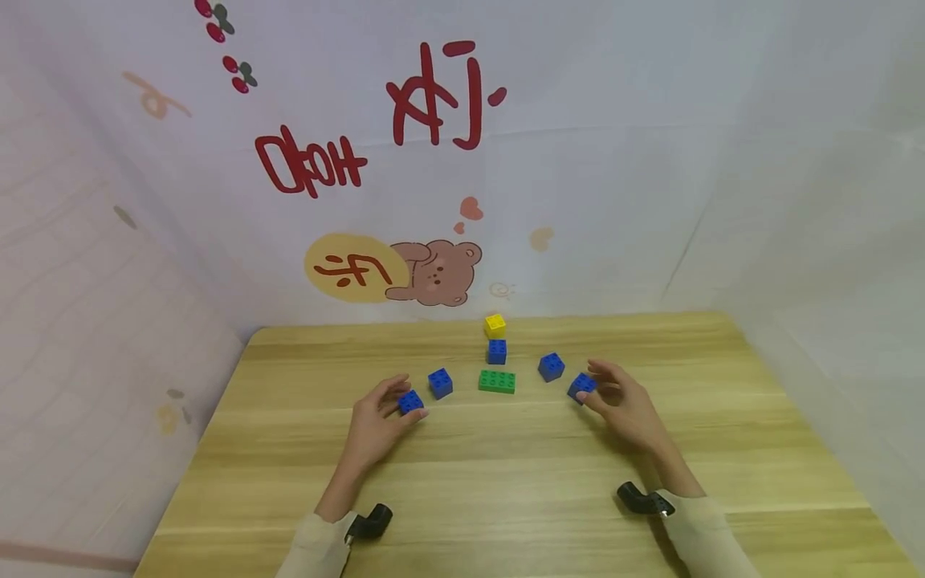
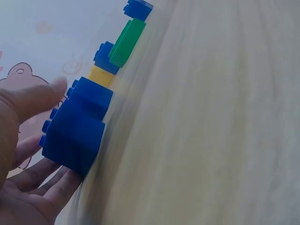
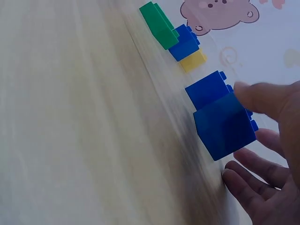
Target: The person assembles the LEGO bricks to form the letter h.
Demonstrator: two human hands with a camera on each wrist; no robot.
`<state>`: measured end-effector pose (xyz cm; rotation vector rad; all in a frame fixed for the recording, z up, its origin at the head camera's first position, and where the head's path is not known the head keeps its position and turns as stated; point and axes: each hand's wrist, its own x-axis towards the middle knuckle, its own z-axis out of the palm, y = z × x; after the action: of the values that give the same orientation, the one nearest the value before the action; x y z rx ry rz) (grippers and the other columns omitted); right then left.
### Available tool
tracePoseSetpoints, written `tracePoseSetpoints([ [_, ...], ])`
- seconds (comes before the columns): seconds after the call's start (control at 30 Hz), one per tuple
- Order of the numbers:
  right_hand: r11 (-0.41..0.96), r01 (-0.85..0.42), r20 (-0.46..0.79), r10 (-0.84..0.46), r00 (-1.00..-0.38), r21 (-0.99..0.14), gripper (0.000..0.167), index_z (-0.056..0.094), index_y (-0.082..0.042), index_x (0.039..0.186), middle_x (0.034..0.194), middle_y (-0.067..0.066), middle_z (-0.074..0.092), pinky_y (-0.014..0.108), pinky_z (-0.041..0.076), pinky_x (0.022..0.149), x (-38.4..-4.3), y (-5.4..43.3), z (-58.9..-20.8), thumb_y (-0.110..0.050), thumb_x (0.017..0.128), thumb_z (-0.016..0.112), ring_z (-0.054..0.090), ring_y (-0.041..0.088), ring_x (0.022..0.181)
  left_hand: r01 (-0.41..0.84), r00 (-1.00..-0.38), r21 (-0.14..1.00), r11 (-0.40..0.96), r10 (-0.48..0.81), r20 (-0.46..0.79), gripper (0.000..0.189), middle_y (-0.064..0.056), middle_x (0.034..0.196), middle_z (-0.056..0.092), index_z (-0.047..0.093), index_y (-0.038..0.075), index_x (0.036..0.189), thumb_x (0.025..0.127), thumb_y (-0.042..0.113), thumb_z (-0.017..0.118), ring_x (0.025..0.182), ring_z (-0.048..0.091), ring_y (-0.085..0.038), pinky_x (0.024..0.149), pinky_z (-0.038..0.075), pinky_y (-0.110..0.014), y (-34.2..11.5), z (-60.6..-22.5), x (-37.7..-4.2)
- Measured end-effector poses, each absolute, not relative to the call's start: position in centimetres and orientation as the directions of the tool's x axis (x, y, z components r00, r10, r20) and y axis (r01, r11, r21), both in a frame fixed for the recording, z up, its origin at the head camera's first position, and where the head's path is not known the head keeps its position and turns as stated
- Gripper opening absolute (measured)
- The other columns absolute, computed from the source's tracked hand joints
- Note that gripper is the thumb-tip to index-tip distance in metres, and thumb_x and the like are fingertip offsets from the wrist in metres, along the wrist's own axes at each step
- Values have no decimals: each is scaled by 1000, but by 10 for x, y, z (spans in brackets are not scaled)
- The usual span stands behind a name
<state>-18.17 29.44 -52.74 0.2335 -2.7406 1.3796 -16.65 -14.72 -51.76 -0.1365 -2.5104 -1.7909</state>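
Note:
My left hand is around a blue brick with studs on top, its thumb on the near side and fingers on the far side. In the left wrist view, fingertips reach the lower end of that brick, and the thumb looks apart from it. On the other side, my right hand is spread about another blue brick. Its thumb overlaps the edge of this brick in the right wrist view, while the other fingers stand apart from it. Both bricks are on the wooden table.
Beside the left brick stands a blue brick, and another blue brick is near the right one. Between them are a longer green brick, a blue brick and a yellow brick near the table's back edge. A printed curtain hangs behind.

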Motion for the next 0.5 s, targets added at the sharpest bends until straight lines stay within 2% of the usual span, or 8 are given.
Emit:
tracePoseSetpoints([
  [0.3, 585, -145, 127, -72, -989, -798, 58, 57, -7, 141, 133, 17, 66, 50, 56, 100, -180, 291, -530, -32, 93, 77, 68, 36, 117, 79, -997, 953, 294, 3, 81, 59, -20, 134, 66, 63, 0, 133, 79, 1, 86, 125, 65, -35, 103, 56, -35, -140, -522, -161],
  [0.5, 584, -133, 135, -40, -990, -801, 50, 61, -7, 135, 129, 18, 68, 44, 59, 97, -177, 287, -531, -29, 93, 78, 69, 34, 114, 69, -996, 948, 312, -39, 85, 49, -20, 128, 69, 68, 1, 125, 80, -1, 85, 115, 70, -37, 98, 59, -38, -139, -520, -161],
])
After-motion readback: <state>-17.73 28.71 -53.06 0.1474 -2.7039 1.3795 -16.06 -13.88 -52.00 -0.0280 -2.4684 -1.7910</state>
